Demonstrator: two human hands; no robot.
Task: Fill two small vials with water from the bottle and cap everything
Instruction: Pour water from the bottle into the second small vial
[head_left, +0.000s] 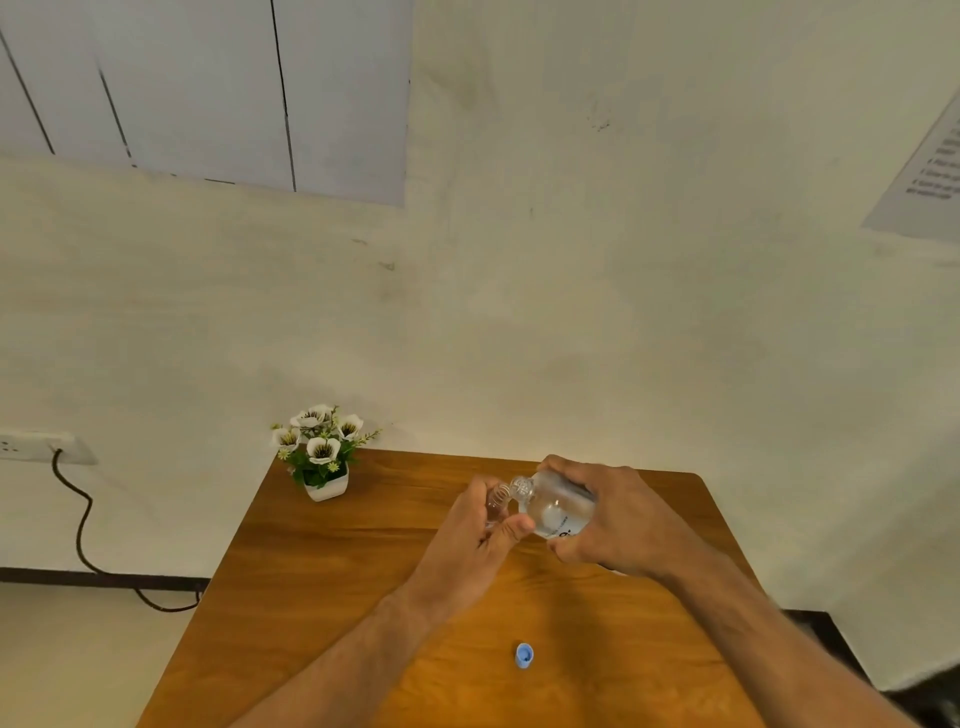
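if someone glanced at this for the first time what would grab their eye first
Most likely the two hands meeting over the middle of the wooden table: the right hand tips a clear water bottle toward a small vial held in the left hand. Next, the blue cap lying alone near the table's front edge, and the white potted flowers at the back left corner.

You can't read any words here. Paper (930, 161) on wall has dark lines, too blurry. Bottle (558, 506) print too small.
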